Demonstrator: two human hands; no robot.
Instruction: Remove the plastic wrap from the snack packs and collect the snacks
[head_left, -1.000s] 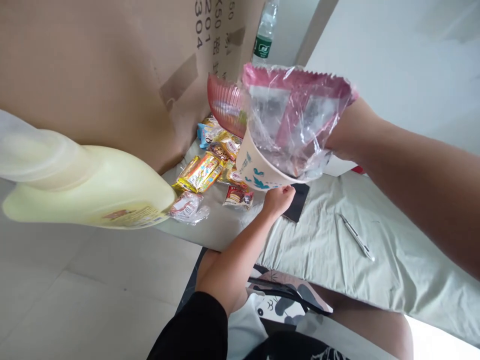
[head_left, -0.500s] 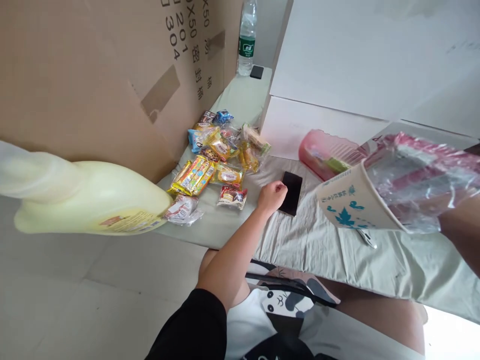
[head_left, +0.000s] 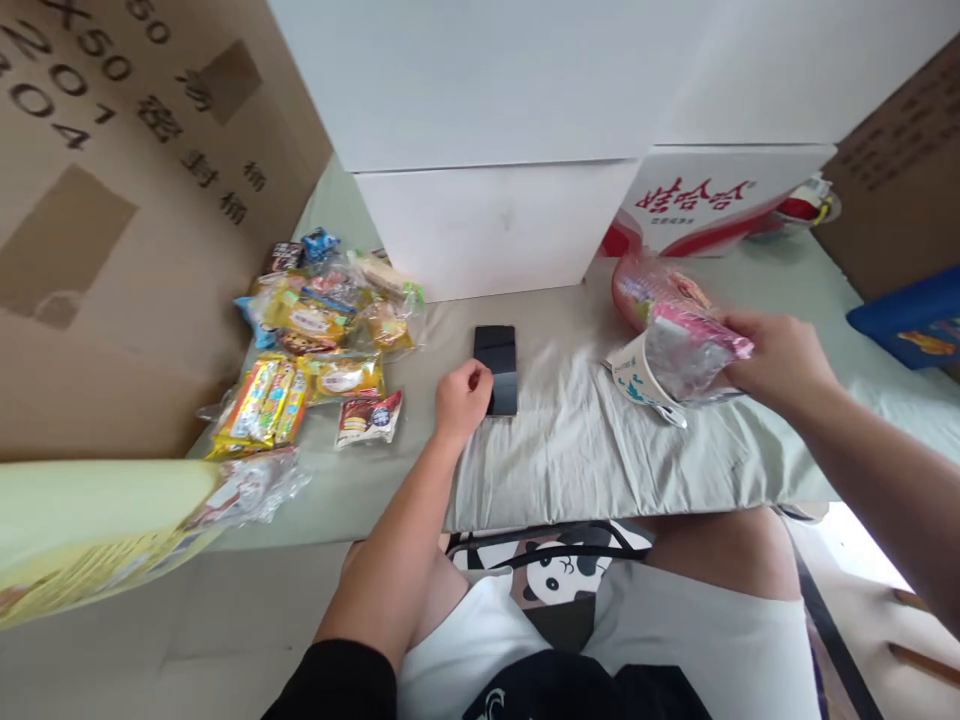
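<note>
My left hand [head_left: 461, 400] is curled into a fist on the cloth, against the left edge of a black smartphone [head_left: 498, 372] that lies flat. My right hand [head_left: 776, 360] is closed on a pink-and-clear plastic packet [head_left: 694, 345] at the mouth of a white paper cup [head_left: 634, 372] with blue leaf prints. The cup is tilted, its mouth toward my right hand. Partly under it lies a shiny metal utensil [head_left: 671, 415]. Just behind, a pink translucent basket [head_left: 630, 285] holds packets.
Several wrapped snacks [head_left: 307, 320] are heaped at the left, with a red-and-white cake packet [head_left: 369, 418] in front. A large pale-yellow bottle [head_left: 97, 520] juts in at lower left. Cardboard [head_left: 172, 230] and white boxes [head_left: 472, 235] wall the back. A blue item [head_left: 911, 320] sits far right.
My right hand has lowered the cup and plastic packet from near the camera toward the table. The view has swung right. My left fist stays beside the phone.
</note>
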